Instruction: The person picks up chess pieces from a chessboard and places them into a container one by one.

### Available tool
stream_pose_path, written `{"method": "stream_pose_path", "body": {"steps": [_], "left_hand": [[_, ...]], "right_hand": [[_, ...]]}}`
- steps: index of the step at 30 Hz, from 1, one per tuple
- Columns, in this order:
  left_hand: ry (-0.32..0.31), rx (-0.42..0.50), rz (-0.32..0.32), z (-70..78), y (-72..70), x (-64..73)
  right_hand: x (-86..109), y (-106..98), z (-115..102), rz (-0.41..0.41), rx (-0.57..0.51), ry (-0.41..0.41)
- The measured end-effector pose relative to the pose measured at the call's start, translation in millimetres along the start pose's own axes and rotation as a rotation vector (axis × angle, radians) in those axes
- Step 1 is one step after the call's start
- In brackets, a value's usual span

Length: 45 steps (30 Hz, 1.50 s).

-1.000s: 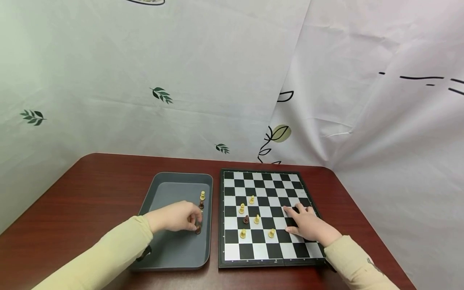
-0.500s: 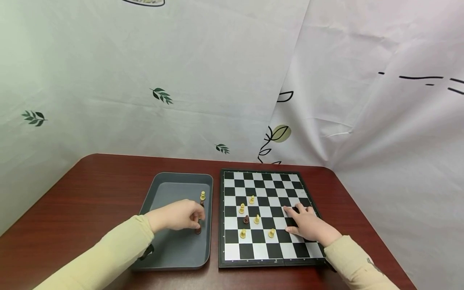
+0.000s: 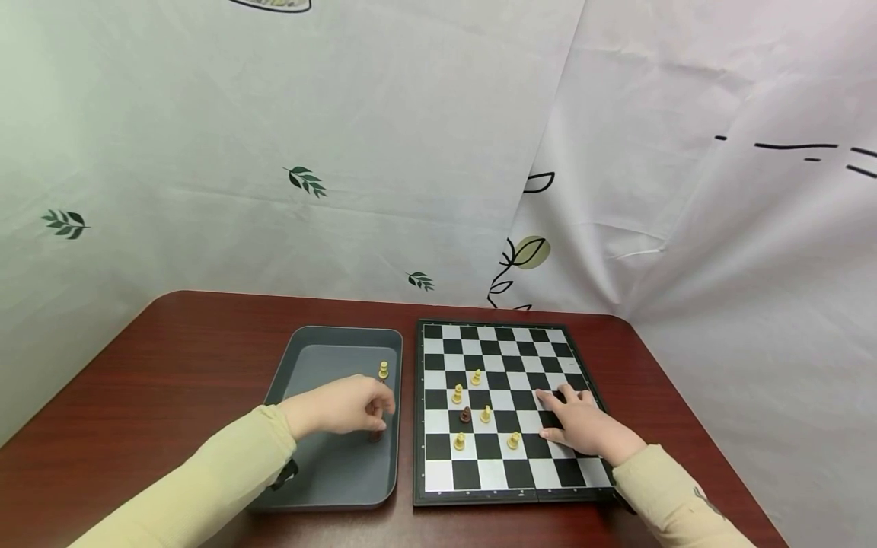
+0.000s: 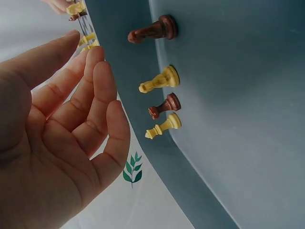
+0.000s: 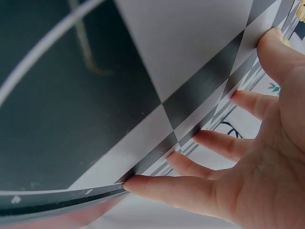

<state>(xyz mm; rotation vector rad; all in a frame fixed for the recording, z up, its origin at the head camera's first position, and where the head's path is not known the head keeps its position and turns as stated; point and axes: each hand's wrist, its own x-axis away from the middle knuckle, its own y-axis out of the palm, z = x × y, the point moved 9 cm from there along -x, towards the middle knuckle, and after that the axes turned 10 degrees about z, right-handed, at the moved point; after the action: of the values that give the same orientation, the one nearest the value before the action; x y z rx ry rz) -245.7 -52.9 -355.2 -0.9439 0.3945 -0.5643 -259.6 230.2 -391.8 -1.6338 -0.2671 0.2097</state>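
The left hand (image 3: 342, 405) hangs over the right side of a grey tray (image 3: 329, 476), its fingers loosely bent and its thumb apart from the fingertips, as the left wrist view shows. Four chess pieces stand in a row along that side of the tray, though the head view hides most of them behind the hand. The left wrist view (turned sideways) brings them out: a taller brown piece (image 4: 155, 29), a yellow piece (image 4: 163, 80), a short brown piece (image 4: 167, 105) and a second yellow piece (image 4: 165, 125). Their exact kinds are hard to make out.

The right hand (image 3: 578, 426) is spread, its fingertips resting on the right part of the chessboard (image 3: 479, 347); it covers several squares and some of the board's edge. Five yellow chessmen (image 3: 486, 414) and one dark chessman (image 3: 465, 415) stand on the left half, too small in the head view to name; only a blurred few show in the top corner of the left wrist view.

Both sleeves (image 3: 199, 476) are cut off by the bottom edge. The red-brown table (image 3: 226, 342) runs out of frame below, and a printed cloth (image 3: 384, 114) behind it is cropped above.
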Motion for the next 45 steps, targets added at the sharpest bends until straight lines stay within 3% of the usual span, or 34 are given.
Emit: {"method": "stream_pose_path", "body": {"steps": [6,17,45], "left_hand": [[0.022,-0.004,0.005,6.1,-1.0,-2.1],[-0.006,-0.005,-0.001,12.0,2.2,-9.5],[0.049,0.013,-0.017,56.3,14.9,-36.6]], "right_hand": [[0.1,-0.1,0.2,0.005,0.002,0.003],[-0.4,-0.3,0.4,0.001,0.001,0.005],[-1.2,1.3,1.9,0.005,0.011,0.007]]}}
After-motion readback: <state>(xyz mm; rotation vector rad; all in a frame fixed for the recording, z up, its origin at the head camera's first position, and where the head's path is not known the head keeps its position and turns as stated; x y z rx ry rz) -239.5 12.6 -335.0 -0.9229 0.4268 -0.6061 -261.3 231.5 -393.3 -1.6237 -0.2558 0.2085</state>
